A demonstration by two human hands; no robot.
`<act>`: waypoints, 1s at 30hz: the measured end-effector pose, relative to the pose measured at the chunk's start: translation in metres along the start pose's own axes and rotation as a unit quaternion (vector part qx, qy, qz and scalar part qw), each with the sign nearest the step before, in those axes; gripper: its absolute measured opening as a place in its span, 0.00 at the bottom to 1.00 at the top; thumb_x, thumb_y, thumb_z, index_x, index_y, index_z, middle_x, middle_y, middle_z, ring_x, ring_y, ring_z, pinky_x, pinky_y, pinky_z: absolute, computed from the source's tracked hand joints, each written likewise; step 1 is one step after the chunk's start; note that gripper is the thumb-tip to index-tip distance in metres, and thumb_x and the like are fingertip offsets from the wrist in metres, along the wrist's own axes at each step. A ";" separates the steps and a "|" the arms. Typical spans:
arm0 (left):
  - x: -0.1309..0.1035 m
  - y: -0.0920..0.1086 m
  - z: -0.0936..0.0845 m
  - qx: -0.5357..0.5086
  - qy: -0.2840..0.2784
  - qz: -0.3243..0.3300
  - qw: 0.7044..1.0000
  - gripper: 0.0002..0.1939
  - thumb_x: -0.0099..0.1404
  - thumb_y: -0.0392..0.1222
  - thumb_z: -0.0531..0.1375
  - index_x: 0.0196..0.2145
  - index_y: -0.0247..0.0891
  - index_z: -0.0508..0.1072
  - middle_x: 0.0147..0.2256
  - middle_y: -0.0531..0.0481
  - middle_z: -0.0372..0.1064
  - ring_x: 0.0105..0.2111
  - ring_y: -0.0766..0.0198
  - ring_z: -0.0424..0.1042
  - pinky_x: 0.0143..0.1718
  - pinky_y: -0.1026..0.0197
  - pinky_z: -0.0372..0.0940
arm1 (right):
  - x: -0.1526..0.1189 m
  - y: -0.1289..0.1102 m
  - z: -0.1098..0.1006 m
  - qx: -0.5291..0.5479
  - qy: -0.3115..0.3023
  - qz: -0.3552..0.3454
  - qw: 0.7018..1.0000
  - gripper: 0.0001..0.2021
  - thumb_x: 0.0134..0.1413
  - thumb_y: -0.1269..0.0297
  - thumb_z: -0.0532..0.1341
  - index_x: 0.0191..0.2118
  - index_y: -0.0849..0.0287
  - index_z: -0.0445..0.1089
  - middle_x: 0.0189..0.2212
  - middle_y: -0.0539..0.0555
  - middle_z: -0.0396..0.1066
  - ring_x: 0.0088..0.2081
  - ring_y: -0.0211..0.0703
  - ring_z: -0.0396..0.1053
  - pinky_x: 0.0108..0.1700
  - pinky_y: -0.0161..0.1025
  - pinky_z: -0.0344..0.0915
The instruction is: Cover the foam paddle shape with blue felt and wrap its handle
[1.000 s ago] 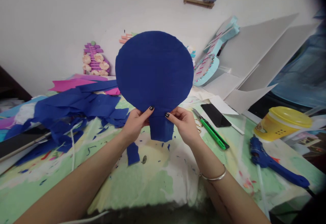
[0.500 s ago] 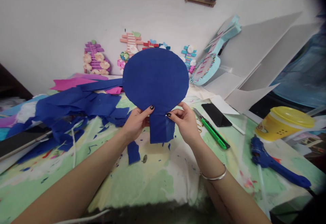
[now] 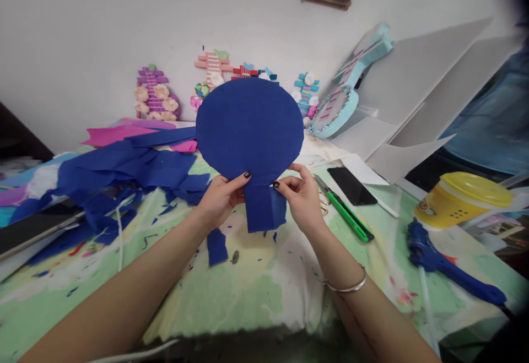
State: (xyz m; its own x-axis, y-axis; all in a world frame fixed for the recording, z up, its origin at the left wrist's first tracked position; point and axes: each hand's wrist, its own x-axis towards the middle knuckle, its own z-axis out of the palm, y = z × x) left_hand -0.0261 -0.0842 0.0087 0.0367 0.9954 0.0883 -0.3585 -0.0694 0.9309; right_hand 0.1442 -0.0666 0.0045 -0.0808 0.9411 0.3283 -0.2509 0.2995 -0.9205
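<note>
A blue paper-covered paddle shape (image 3: 250,129), a round disc with a short handle below, is held upright above the table. My left hand (image 3: 223,200) pinches it at the left, where disc meets handle, thumb on the front and fingers behind. On the other side my right hand (image 3: 303,195) has its thumb and fingers closed at the handle's upper right edge. The handle's lower right part looks darker and shinier, with a ragged paper edge. Part of a pair of gold-handled scissors (image 3: 324,202) shows behind my right hand.
Blue paper (image 3: 111,167) is heaped at left, with scraps across the table cover (image 3: 243,297). To the right lie a green utility knife (image 3: 349,217), a black phone (image 3: 351,185), a blue glue gun (image 3: 446,266) and a yellow tub (image 3: 458,203). A light-blue guitar model (image 3: 345,93) leans behind.
The paddle shape has tilted slightly, its disc shifting left and the handle's bottom shifting a little right. Both hands keep their hold on it.
</note>
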 end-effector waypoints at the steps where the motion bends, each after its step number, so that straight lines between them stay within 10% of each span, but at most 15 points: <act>1: 0.000 0.000 0.000 -0.001 0.002 -0.001 1.000 0.13 0.54 0.45 0.68 0.34 0.34 0.79 0.33 0.43 0.78 0.29 0.59 0.76 0.28 0.62 0.68 | 0.000 0.000 0.000 -0.001 -0.001 0.002 1.000 0.21 0.41 0.66 0.67 0.43 0.56 0.60 0.21 0.44 0.71 0.24 0.37 0.67 0.28 0.35 0.64; 30: -0.011 0.003 0.006 0.011 -0.010 -0.005 1.000 0.31 0.45 0.33 0.71 0.49 0.39 0.74 0.44 0.43 0.76 0.41 0.53 0.75 0.38 0.56 0.72 | -0.011 0.011 0.006 -0.151 -0.026 -0.120 0.981 0.15 0.58 0.67 0.55 0.50 0.51 0.55 0.31 0.49 0.66 0.27 0.39 0.67 0.31 0.40 0.62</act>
State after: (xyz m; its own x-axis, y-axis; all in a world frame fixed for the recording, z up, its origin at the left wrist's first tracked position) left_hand -0.0219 -0.0956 0.0131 0.0596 0.9945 0.0863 -0.3369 -0.0613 0.9395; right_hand 0.1369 -0.0745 -0.0079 -0.1054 0.8312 0.5459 0.0272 0.5511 -0.8340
